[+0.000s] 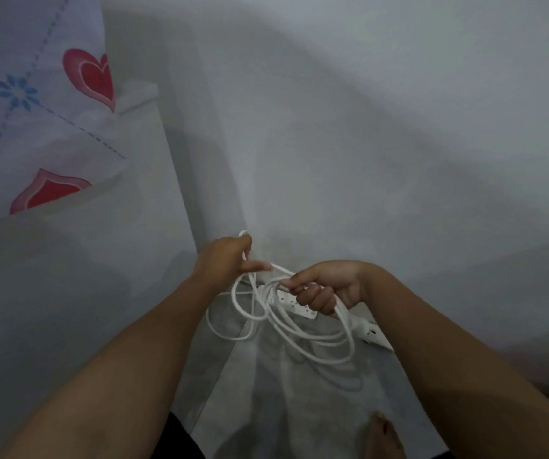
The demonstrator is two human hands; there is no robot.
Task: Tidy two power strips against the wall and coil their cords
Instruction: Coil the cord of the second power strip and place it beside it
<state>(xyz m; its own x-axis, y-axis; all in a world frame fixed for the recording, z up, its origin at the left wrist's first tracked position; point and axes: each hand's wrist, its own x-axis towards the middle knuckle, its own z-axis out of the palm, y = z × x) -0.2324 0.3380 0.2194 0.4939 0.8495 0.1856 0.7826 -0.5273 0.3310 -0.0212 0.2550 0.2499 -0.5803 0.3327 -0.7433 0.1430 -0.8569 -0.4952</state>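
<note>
The white cord (pixel 283 270) hangs in several loose loops gathered in the right hand (pixel 326 289), whose fingers are curled round the bundle, while a short stretch of it runs taut across to the left hand (pixel 223 260), which pinches the strand between thumb and fingers and has a small loop showing above its knuckles. Beneath the right hand a white power strip (pixel 294 306) lies on the grey floor (pixel 299 409), and a second power strip (pixel 375 337) lies just beyond it, partly hidden by the right forearm; both are near the foot of the wall (pixel 365 127), though whether they touch it cannot be told. The step in hand looks to be the coiling of one cord, with the loops uneven and one hanging wider than the rest. The next move likely calls for the left hand to feed its strand round into the bundle without tangling, and for the right to hold the loops even. A bare foot (pixel 385 435) shows at the lower edge, and a heart-patterned sheet (pixel 34 111) lies to the left.
</note>
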